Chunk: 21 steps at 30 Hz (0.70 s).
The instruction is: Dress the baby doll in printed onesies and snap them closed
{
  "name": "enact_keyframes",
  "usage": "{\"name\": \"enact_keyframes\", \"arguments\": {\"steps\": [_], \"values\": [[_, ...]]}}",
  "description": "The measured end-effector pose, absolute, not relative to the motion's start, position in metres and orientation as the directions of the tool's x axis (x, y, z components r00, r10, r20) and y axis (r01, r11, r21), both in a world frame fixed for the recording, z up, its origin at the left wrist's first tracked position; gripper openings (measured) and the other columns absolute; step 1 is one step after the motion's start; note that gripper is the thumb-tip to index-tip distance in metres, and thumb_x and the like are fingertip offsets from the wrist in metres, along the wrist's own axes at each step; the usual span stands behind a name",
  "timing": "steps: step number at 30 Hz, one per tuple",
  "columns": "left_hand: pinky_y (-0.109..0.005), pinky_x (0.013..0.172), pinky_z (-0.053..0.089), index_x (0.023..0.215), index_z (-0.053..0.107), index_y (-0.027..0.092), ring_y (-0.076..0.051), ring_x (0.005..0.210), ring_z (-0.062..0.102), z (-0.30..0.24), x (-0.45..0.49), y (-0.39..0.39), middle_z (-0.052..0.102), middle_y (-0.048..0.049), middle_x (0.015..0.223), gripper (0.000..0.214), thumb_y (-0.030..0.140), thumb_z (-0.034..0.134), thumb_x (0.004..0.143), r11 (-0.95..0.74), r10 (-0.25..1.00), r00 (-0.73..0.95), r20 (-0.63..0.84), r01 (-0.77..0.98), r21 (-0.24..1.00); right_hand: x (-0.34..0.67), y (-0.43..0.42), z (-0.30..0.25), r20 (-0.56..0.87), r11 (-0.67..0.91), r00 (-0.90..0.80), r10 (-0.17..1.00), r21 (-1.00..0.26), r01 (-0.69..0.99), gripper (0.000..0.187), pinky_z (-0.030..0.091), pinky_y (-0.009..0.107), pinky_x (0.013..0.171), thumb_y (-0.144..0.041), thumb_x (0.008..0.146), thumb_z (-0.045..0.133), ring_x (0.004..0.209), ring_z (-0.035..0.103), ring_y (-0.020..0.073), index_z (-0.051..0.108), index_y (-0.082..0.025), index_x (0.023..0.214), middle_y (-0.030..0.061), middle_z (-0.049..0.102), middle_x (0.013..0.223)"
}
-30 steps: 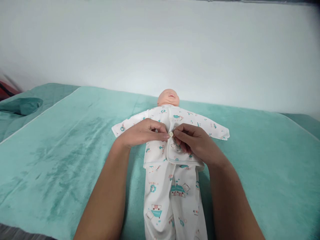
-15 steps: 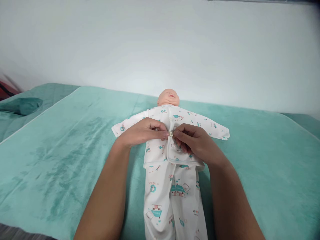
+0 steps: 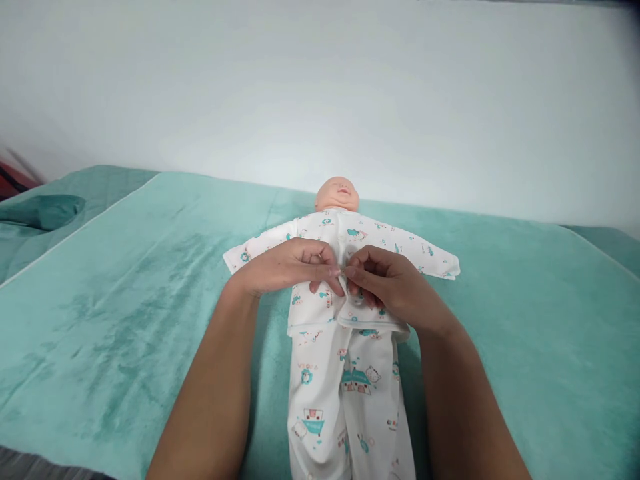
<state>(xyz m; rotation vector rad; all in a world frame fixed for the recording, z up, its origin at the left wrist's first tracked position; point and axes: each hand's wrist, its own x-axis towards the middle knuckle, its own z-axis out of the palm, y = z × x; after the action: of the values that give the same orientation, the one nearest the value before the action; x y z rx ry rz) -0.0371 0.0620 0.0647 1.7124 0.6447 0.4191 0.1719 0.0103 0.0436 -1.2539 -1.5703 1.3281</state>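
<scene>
A baby doll lies on its back on a teal blanket, head toward the wall. It wears a white printed shirt and matching printed trousers. My left hand and my right hand meet over the doll's chest. Both pinch the shirt's front edges together at the middle. The small white button between my fingertips is hidden by the fabric and my fingers.
A white wall rises just behind the bed. A dark teal folded cloth lies at the far left, with a red object at the left edge behind it.
The small white button that showed between my fingertips is now covered by the cloth. My fingertips have closed in and dropped slightly. The doll has not moved.
</scene>
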Motion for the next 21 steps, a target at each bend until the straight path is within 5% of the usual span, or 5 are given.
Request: {"name": "enact_keyframes", "arguments": {"steps": [5, 13, 21], "values": [[-0.026, 0.064, 0.046, 0.080, 0.056, 0.016, -0.019, 0.079, 0.069, 0.0648, -0.0381, 0.0599, 0.069, -0.0040, 0.072, 0.030, 0.044, 0.063, 0.087, -0.129, 0.600, 0.796, -0.083, 0.199, 0.971, 0.1702, 0.0089, 0.0467, -0.053, 0.008, -0.260, 0.964, -0.974, 0.228, 0.028, 0.035, 0.021, 0.043, -0.045, 0.087, 0.061, 0.047, 0.046, 0.0070, 0.056, -0.019, 0.080, 0.0011, 0.066, 0.070], [-0.026, 0.061, 0.048, 0.086, 0.053, 0.017, -0.014, 0.063, 0.068, 0.0651, -0.0391, 0.0591, 0.073, -0.0046, 0.083, 0.024, 0.040, 0.060, 0.089, -0.106, 0.560, 0.815, -0.148, 0.248, 0.963, 0.1710, 0.0100, 0.0457, -0.055, 0.006, -0.251, 0.966, -0.971, 0.238, 0.030, 0.035, 0.021, 0.042, -0.048, 0.087, 0.061, 0.043, 0.045, 0.0068, 0.056, -0.020, 0.080, 0.0007, 0.067, 0.068], [-0.020, 0.040, 0.029, 0.096, 0.056, 0.018, -0.010, 0.052, 0.064, 0.0660, -0.0391, 0.0586, 0.075, -0.0073, 0.095, 0.026, 0.042, 0.060, 0.088, -0.101, 0.505, 0.828, -0.245, 0.339, 0.936, 0.1695, 0.0100, 0.0449, -0.055, 0.002, -0.231, 0.972, -0.971, 0.237, 0.032, 0.036, 0.021, 0.042, -0.050, 0.086, 0.062, 0.044, 0.046, 0.0071, 0.057, -0.020, 0.079, -0.0007, 0.064, 0.065]]}}
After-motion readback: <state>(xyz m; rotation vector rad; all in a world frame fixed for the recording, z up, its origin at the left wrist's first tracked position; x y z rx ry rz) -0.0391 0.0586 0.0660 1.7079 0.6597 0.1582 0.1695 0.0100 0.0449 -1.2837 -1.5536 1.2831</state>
